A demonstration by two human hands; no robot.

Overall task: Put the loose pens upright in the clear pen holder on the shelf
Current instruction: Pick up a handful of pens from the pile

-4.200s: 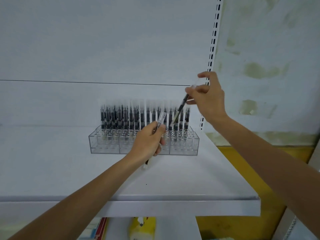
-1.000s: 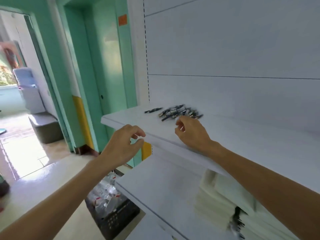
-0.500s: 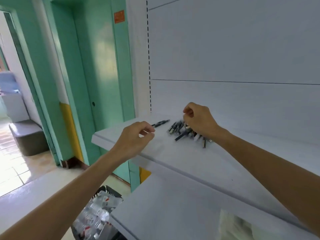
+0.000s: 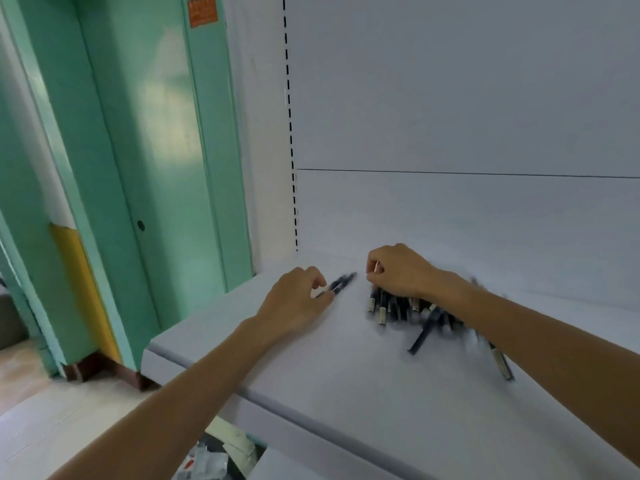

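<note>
On the white shelf, near its left end, a heap of loose pens: dark barrels, pale ends, all flat and criss-crossed. Over the far left part of that heap, the right hand, knuckles up, fingers curled down into the pens; a pale sliver between thumb and forefinger, but too blurred to tell whether pinched or merely touched. Just left of the heap and apart from it, a single dark pen, flat on the shelf, angled away to the right. At its near end, the left hand, thumb and forefinger pinched on the pale tip, other fingers tucked under. Nearer the front edge, a stray pen askew from the heap, and a second stray pen below the right forearm. Behind, a pale back panel with a slotted upright along its left side. Further left, a green door with an orange label above and a yellow strip low on the wall.
</note>
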